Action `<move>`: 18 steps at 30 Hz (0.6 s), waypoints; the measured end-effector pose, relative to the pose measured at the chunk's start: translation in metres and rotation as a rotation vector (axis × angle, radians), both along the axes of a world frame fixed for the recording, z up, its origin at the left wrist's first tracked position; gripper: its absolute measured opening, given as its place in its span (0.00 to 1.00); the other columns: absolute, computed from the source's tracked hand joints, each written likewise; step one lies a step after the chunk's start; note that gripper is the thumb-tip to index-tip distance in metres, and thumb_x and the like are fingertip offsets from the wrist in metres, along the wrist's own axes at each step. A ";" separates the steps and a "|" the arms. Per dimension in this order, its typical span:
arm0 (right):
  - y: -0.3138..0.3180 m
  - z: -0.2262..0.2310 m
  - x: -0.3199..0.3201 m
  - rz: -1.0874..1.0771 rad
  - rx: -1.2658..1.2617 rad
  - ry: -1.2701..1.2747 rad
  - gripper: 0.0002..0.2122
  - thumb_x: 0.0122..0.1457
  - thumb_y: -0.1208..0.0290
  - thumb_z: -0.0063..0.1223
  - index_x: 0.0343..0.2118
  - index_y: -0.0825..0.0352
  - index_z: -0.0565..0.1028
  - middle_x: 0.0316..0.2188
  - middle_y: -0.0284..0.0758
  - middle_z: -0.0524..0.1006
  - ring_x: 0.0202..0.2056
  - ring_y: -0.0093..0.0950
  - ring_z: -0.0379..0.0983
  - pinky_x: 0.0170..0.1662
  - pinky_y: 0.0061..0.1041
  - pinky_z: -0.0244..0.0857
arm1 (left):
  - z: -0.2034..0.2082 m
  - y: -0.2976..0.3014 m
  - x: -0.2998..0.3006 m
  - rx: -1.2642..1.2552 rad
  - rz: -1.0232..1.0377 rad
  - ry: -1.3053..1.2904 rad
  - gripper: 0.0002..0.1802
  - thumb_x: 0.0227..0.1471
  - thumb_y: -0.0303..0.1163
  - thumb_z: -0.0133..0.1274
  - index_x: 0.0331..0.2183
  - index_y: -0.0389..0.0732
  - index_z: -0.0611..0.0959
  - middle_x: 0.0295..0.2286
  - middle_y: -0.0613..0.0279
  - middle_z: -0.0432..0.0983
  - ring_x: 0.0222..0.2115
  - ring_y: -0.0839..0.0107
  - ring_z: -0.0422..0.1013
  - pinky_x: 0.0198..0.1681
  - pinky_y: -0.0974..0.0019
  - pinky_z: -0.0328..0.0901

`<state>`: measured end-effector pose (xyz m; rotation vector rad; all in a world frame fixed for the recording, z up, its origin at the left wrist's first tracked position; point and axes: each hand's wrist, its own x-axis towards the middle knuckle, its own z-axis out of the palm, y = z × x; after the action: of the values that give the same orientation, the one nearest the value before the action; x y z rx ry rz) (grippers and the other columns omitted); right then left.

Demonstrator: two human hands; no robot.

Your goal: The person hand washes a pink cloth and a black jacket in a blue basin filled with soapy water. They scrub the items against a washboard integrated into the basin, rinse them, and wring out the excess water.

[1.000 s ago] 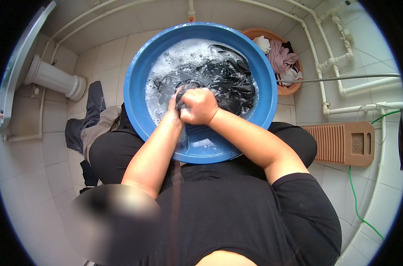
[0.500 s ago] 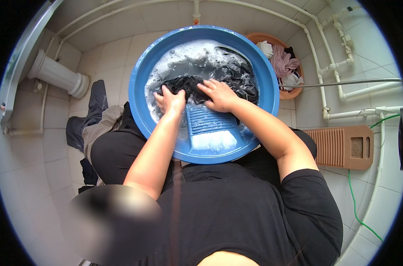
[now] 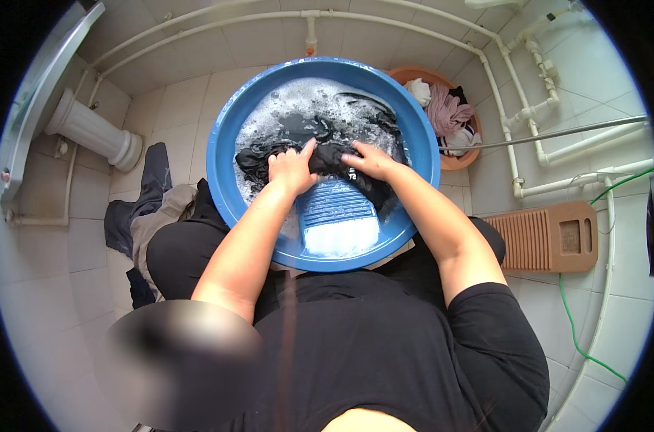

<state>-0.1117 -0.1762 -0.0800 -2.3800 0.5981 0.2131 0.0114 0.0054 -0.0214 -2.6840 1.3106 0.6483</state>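
Observation:
A blue tub (image 3: 217, 147) with sudsy water stands between my knees. Its built-in ribbed washboard (image 3: 338, 205) slopes up on the near side. A wet black garment (image 3: 330, 158) lies across the top of the ribs and trails into the foam on both sides. My left hand (image 3: 292, 171) grips it at the left, thumb pointing inward. At the right, my right hand (image 3: 370, 160) holds the same cloth, with a small white print showing beside its fingers. A stretch of bunched cloth spans the gap between my hands. The fingertips are partly hidden in the folds.
An orange basin (image 3: 456, 160) of clothes sits behind the tub at right. A brown washboard (image 3: 543, 237) lies on the right, near a green hose (image 3: 573, 327) and white pipes (image 3: 514, 144). Grey trousers (image 3: 152, 180) lie on the left floor by a white column (image 3: 96, 129).
My hands have moved apart, the left one turning inward. More of the black garment now shows between and beside them, lying nearer the ribs. The view has shifted slightly.

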 end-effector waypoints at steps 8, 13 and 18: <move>0.034 0.099 -0.015 0.304 0.054 -0.273 0.22 0.40 0.59 0.62 0.37 0.68 0.74 0.31 0.45 0.75 0.36 0.39 0.73 0.40 0.30 0.65 | -0.024 0.012 -0.002 -0.752 -0.178 0.348 0.29 0.30 0.32 0.62 0.40 0.44 0.73 0.39 0.51 0.71 0.43 0.52 0.67 0.44 0.57 0.62; 0.014 0.098 -0.027 -0.136 0.478 -0.446 0.23 0.43 0.63 0.64 0.40 0.71 0.72 0.33 0.35 0.75 0.36 0.25 0.71 0.42 0.24 0.64 | 0.003 0.002 0.017 -0.927 0.121 0.630 0.11 0.37 0.32 0.56 0.26 0.37 0.78 0.19 0.59 0.74 0.20 0.75 0.70 0.25 0.69 0.64; 0.004 0.091 -0.020 -0.293 0.282 -0.480 0.27 0.41 0.58 0.64 0.45 0.65 0.69 0.33 0.36 0.71 0.35 0.26 0.68 0.41 0.24 0.63 | 0.050 -0.005 0.036 -1.386 0.295 0.785 0.16 0.33 0.20 0.54 0.32 0.35 0.74 0.25 0.65 0.71 0.27 0.78 0.68 0.32 0.73 0.65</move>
<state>-0.1317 -0.1717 0.0107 -1.9433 0.6248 -0.3704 0.0472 0.0004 0.0289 -3.9728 2.1119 1.2564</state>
